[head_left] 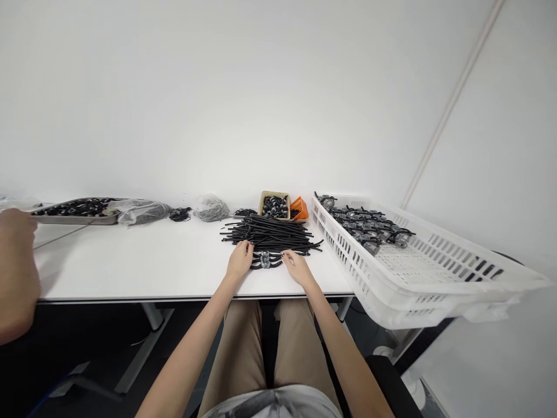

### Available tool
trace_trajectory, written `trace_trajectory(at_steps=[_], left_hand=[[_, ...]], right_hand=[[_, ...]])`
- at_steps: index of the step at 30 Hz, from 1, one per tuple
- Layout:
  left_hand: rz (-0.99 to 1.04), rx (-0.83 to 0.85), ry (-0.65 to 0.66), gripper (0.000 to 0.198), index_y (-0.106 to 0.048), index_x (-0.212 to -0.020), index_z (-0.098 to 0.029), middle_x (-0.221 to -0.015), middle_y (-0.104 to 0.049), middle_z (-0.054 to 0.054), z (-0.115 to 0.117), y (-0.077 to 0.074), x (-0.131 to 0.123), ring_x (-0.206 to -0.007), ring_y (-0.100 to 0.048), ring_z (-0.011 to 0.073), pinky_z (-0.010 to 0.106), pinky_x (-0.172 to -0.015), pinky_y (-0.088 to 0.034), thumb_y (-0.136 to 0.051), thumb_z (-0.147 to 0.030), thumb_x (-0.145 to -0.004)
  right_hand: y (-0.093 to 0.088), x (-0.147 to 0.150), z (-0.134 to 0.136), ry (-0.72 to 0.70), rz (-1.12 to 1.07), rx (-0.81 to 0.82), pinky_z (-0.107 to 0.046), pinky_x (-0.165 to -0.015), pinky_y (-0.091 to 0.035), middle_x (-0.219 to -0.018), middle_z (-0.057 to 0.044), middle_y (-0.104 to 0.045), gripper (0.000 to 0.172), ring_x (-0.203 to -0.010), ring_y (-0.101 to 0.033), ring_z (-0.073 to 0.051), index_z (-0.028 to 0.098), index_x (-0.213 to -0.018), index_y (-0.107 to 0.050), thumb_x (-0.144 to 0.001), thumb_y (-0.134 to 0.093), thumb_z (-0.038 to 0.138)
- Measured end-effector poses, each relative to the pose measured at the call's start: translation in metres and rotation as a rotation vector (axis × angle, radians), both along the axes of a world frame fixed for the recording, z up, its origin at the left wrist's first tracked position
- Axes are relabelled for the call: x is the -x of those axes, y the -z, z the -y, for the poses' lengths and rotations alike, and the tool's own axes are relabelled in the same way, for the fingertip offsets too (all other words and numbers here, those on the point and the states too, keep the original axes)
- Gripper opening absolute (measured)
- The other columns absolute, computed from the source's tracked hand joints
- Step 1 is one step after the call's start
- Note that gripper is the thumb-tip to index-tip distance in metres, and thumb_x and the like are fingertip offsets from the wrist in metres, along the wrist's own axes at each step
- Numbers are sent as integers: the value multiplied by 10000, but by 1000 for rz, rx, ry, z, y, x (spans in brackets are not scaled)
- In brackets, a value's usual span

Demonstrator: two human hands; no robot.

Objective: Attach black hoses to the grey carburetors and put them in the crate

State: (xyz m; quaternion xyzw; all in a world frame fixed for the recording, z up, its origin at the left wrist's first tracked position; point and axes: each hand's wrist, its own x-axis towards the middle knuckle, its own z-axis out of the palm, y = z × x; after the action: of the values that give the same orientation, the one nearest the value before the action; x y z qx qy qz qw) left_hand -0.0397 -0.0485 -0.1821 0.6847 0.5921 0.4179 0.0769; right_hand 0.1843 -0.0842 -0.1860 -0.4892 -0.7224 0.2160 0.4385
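Observation:
On the white table (130, 261), a piece of several black cords with a grey knot-shaped middle (265, 260) lies between my two hands. My left hand (240, 259) pinches its left end with fingers closed. At the right end, the fingertips of my right hand (297, 269) are closed on the cords. The exact grip behind the fingers is too small to make out. Just beyond my hands is a pile of black cords (267, 232), all lying roughly crosswise.
A white slatted crate (357, 273) with grey-and-black pieces (369, 223) stands at right. Behind the cords are a tan basket (262, 203) of small parts and an orange basket (300, 206). Plastic bags (211, 208) and a metal tray (100, 220) line the wall. Another person's hand (17, 261) is at left.

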Motion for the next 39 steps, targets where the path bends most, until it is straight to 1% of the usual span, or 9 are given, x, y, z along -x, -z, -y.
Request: trace_trajectory(at_steps=[5,11,19,22,26,29,32,39], left_hand=[[17,2,-3,262,-563,-891,-212,-959,-630,82,1,0,-1,-893,-603,226,339,-817,-451,-344,-338,-963],[29,6,4,260,-558,-894,-210,-977,-638,89,1,-1,0,-938,-605,235,347,-840,-448,-339,-333,-964],[52,8,14,262,-546,-880,-216,-989,-645,89,3,-3,-1,-961,-612,236,352,-850,-452,-336,-343,-969],[44,13,4,262,-546,-876,-216,-977,-644,87,4,-4,-1,-936,-611,236,354,-835,-454,-336,-343,-967],[39,11,9,260,-547,-883,-215,-982,-646,89,3,-3,-1,-949,-611,236,351,-839,-452,-335,-340,-966],[41,10,17,260,-551,-895,-212,-1003,-651,94,3,-2,-1,-961,-610,238,352,-840,-450,-332,-334,-965],[36,10,12,255,-552,-891,-212,-993,-654,94,2,-2,-1,-945,-613,239,353,-828,-452,-338,-330,-964],[36,7,8,252,-554,-885,-217,-977,-655,87,1,-1,-1,-932,-617,236,344,-818,-454,-345,-333,-963]], right_hand=[[3,-1,-3,2,-12,-8,-350,-908,-461,-1057,-64,-709,286,-1008,-641,-214,218,-1048,-651,-914,-442,361],[3,-1,-5,-4,9,-72,-334,-879,-460,-1036,-68,-699,286,-965,-627,-204,199,-1016,-647,-917,-422,346],[2,-1,-4,1,15,-63,-340,-876,-455,-1031,-69,-701,290,-973,-624,-214,205,-1017,-651,-919,-421,351],[3,-1,-4,-9,3,-60,-337,-890,-457,-1037,-64,-702,299,-988,-630,-205,211,-1029,-650,-921,-379,278],[3,-2,-6,18,-12,-64,-346,-901,-464,-978,-64,-694,357,-960,-633,-194,193,-1069,-636,-859,-349,166],[4,-2,-6,26,-41,-78,-335,-878,-469,-888,-44,-680,392,-900,-635,-188,193,-1088,-625,-817,-348,141],[3,-2,-5,9,-53,-56,-327,-856,-473,-825,-21,-671,399,-856,-638,-184,211,-1075,-624,-801,-345,133],[3,-2,-4,3,-62,-46,-328,-842,-480,-842,-19,-688,385,-858,-651,-187,220,-1041,-632,-789,-354,135]])
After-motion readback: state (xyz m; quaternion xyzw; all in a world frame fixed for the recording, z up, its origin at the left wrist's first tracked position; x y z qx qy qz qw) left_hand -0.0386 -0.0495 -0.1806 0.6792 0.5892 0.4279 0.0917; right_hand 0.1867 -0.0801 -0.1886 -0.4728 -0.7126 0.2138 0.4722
